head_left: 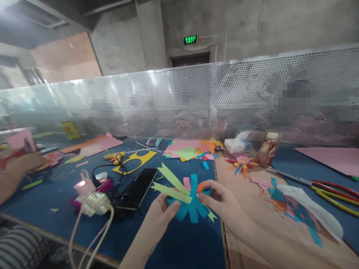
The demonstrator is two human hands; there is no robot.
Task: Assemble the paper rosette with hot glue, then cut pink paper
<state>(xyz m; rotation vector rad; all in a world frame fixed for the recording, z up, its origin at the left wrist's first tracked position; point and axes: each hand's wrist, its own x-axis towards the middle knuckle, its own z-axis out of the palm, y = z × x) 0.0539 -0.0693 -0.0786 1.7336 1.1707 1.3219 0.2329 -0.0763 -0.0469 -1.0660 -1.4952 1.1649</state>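
A blue paper flower (193,207) with looped petals is held between my two hands above the blue table. Pale green forked strips (175,190) stick out of it to the upper left, and a pink loop (186,183) shows near its top. My left hand (162,211) is closed at the flower's left edge, thumb on the near side; the rest of its grip is partly hidden. With thumb and forefinger, my right hand (217,196) pinches a small orange paper strip (201,187) at the flower's right side.
Left of my hands lie a black phone (140,186), a power strip with cords (95,203) and a yellow glue gun (114,156). Scissors (322,185), paper scraps (291,205), a bottle (268,149) and a finished-looking paper flower (242,161) lie right. Another person's hand (30,160) works far left.
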